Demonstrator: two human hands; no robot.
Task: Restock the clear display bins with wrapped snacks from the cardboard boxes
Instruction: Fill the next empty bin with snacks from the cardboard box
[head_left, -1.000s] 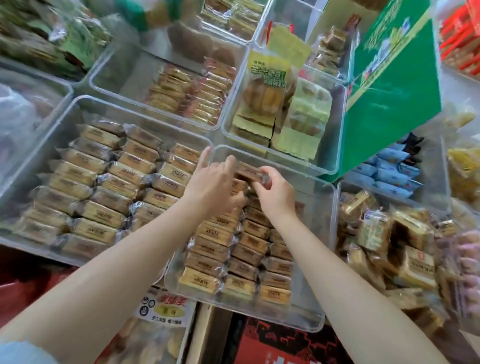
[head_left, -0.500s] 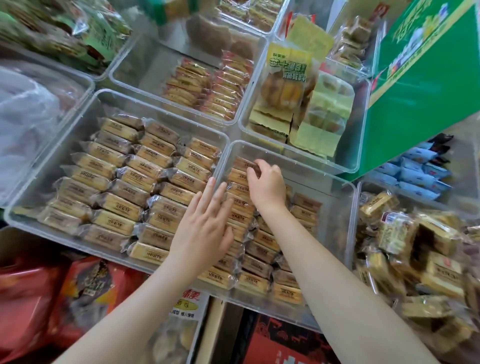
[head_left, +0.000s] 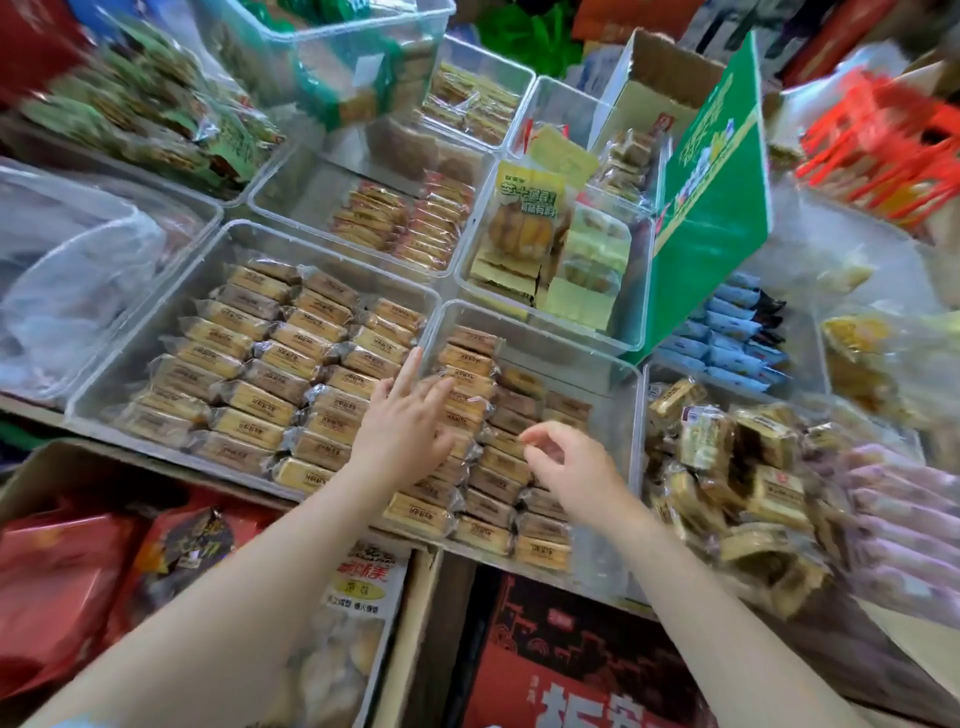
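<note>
Crowded shelving of clear bins surrounds you. Your left hand lies flat, fingers straight, on the wrapped snacks; your right hand hovers loosely curled, empty. That display bin looks about two-thirds full; its right side has room, walls close by.

The wrapped snacks in the clear display bins are golden tan and brown under clear film, with dark print. A green sign carries white and yellow lettering. Pale yellow packets sit beside it, blue packets to its right. The cardboard box is plain brown; a red box shows dark patterning.
</note>
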